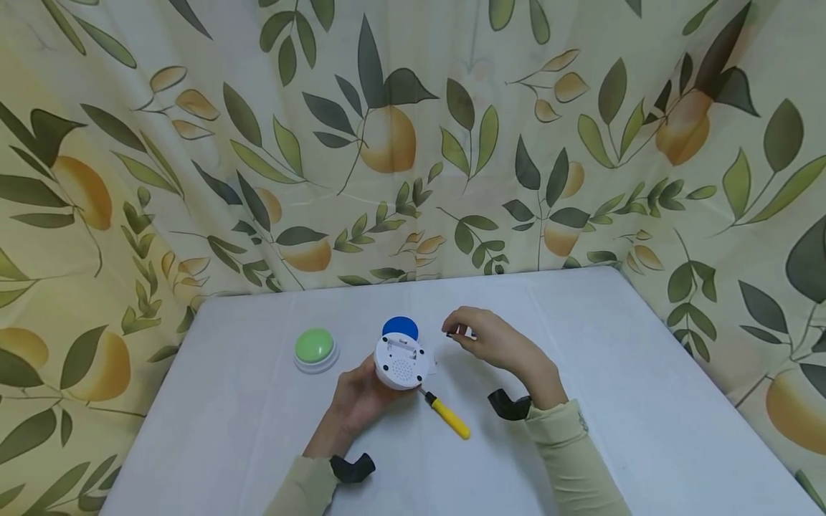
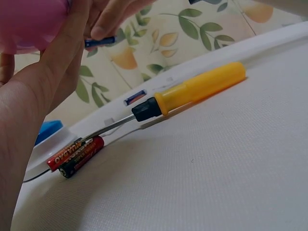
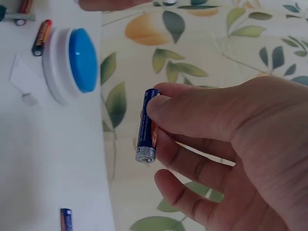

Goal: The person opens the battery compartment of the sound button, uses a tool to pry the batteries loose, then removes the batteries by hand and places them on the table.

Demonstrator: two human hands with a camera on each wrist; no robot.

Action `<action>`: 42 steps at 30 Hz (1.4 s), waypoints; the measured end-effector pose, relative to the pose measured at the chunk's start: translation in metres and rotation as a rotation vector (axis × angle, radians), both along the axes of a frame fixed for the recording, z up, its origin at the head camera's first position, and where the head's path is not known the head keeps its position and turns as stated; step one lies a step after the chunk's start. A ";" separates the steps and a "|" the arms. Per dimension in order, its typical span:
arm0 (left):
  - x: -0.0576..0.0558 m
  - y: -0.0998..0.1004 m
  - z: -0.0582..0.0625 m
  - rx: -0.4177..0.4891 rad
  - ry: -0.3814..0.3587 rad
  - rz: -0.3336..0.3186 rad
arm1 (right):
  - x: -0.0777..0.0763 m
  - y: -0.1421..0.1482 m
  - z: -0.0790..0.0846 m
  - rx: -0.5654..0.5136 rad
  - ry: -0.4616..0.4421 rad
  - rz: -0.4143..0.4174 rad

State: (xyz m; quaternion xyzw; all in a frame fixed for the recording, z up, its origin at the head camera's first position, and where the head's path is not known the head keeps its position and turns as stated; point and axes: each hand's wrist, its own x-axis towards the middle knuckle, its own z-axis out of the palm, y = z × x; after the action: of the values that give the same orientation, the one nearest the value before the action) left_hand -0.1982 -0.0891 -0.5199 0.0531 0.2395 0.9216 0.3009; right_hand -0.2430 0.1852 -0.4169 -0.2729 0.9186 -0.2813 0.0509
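In the head view my left hand grips a round white push-button device with its underside up and battery compartment exposed. Its pink dome faces down over the table in the left wrist view. Off to the right of the device, my right hand holds a battery. That blue battery, with a silver end, is pinched between thumb and fingers in the right wrist view. Below the device lies a screwdriver with a yellow handle, its shaft reaching over two red-and-black batteries.
A green-topped button sits at the left, and a blue-topped one stands behind the device. Another blue battery and a small flat white piece lie on the white table. A patterned curtain hangs behind.
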 end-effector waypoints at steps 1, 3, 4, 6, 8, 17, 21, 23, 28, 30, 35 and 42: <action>0.000 0.000 0.000 -0.001 0.004 -0.001 | -0.002 0.000 -0.002 0.003 0.000 0.004; -0.001 0.000 0.000 -0.001 0.009 -0.002 | -0.004 0.000 -0.005 0.007 -0.009 0.004; -0.001 0.000 0.000 -0.004 0.010 -0.002 | -0.005 0.000 -0.007 0.008 -0.015 0.000; -0.001 0.000 0.000 -0.018 0.011 0.002 | -0.008 0.002 -0.011 0.010 -0.030 -0.007; -0.001 0.000 -0.001 -0.022 0.008 0.005 | -0.010 0.004 -0.014 0.013 -0.043 -0.016; -0.001 -0.002 -0.006 0.014 0.041 -0.016 | -0.020 0.025 -0.025 -0.002 -0.030 -0.071; -0.003 -0.001 -0.005 0.020 0.042 -0.025 | -0.024 0.040 -0.025 -0.021 -0.006 -0.099; -0.003 -0.001 -0.004 0.018 0.034 -0.021 | -0.025 0.046 -0.026 -0.025 0.002 -0.105; -0.002 0.001 -0.003 0.024 0.022 -0.014 | -0.027 0.054 -0.032 -0.018 -0.002 -0.113; -0.002 0.000 -0.003 0.030 0.020 -0.015 | -0.028 0.054 -0.034 -0.009 -0.027 -0.112; -0.001 -0.001 -0.004 0.010 0.039 -0.013 | -0.028 0.048 -0.038 0.016 -0.089 -0.097; -0.001 -0.001 -0.005 -0.020 0.051 -0.008 | -0.027 0.030 -0.045 0.062 -0.150 -0.070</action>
State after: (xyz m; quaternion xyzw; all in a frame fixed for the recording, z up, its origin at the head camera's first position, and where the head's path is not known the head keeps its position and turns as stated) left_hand -0.1992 -0.0898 -0.5245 0.0746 0.2562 0.9163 0.2988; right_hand -0.2699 0.2156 -0.4616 -0.2172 0.9294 -0.2740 0.1180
